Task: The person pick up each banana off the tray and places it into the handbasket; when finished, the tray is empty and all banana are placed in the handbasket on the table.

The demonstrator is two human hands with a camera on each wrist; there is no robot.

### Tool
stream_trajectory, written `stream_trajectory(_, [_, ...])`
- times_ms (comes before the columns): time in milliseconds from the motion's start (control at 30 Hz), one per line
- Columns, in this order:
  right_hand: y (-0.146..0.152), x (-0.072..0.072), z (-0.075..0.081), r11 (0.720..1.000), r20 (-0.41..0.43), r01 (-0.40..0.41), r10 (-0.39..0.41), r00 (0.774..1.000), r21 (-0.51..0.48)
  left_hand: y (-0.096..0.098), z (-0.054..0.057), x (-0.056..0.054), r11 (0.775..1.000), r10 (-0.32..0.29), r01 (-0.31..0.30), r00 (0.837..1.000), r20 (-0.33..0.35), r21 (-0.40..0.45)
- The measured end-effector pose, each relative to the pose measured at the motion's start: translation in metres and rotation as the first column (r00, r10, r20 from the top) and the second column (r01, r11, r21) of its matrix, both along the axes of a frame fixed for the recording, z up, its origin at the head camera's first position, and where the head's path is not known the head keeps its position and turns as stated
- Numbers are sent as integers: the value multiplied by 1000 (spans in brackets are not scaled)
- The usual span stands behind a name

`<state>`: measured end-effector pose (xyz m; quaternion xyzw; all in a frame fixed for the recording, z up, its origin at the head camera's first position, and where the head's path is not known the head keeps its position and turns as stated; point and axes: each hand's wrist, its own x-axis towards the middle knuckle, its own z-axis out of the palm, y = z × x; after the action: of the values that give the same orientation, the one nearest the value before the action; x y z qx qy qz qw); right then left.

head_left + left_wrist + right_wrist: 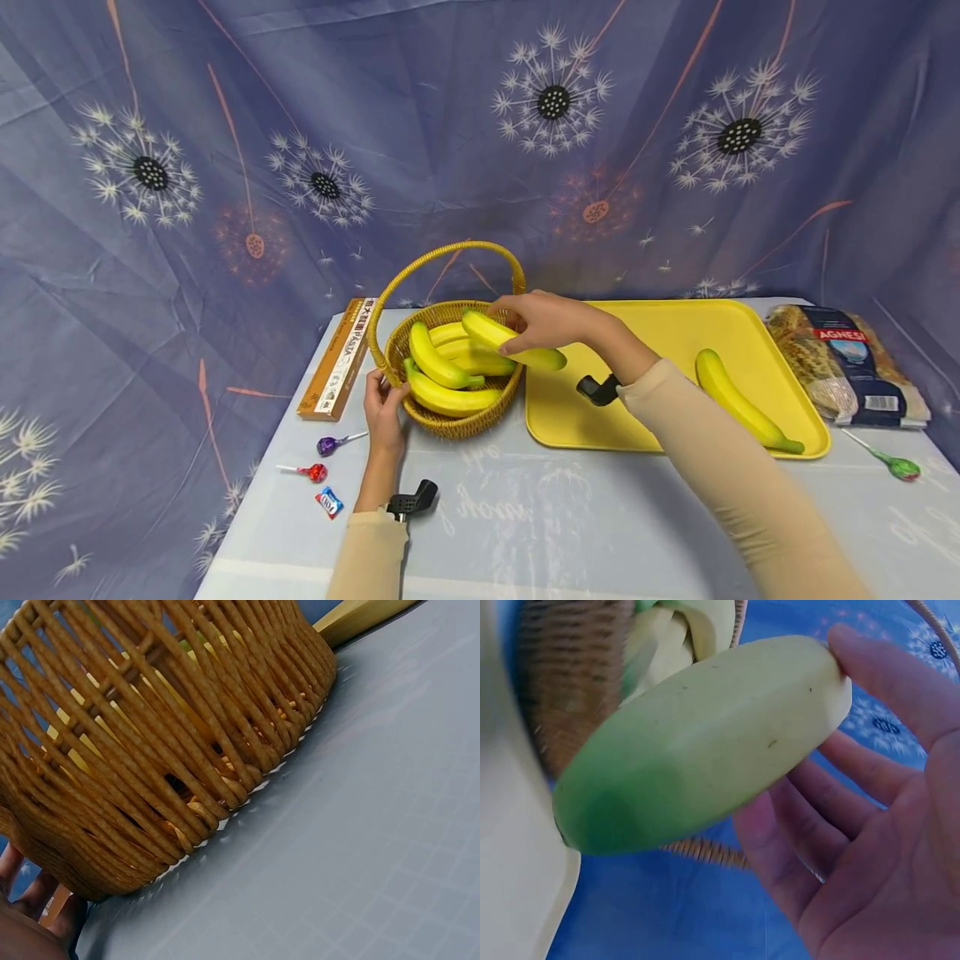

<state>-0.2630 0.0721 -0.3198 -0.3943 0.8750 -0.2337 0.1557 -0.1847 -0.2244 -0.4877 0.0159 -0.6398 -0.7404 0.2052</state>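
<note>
Above the right rim of the wicker basket, my right hand holds a banana between thumb and fingers. In the right wrist view this banana shows a green tip pointing away from the palm. My left hand grips the basket at its left side, by the foot of the arched handle. Its fingers lie against the woven wall in the left wrist view. Several bananas lie piled inside the basket.
To the right, a yellow tray bears one banana. Beyond it lie a pasta bag and a green lollipop. Left of the basket are a pasta box, purple lollipop, red lollipop and small wrapped candy.
</note>
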Motion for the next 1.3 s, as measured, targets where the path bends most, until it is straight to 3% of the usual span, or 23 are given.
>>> stream_trajectory(133, [-29, -13, -2, 1000, 19, 20, -20, 1000, 15, -4, -13, -8, 1000, 8, -8, 1000, 0, 17])
stream_trajectory(433, [-79, -34, -14, 988, 50, 114, -119, 992, 104, 1, -15, -10, 999, 48, -48, 999, -13, 15])
stream_trajectory(667, [-95, -44, -27, 965, 163, 234, -252, 954, 121, 2, -16, -11, 999, 41, -41, 999, -20, 13])
stream_trajectory(767, [-102, -45, -32, 955, 169, 259, -282, 944, 145, -1, -16, -11, 999, 47, -47, 999, -16, 13])
stream_trajectory(967, [-114, -40, -40, 931, 45, 293, -309, 950, 217, -4, -10, -8, 1000, 23, -23, 1000, -3, 14])
stream_trajectory(1167, [-124, -32, -42, 901, -101, 332, -316, 943, 281, 2, 7, 1, 1000, -5, 5, 1000, -18, -3])
stream_trajectory(1300, [-127, -30, -45, 883, -131, 345, -320, 938, 318, 5, 12, 5, 1000, -3, 3, 1000, -20, -5])
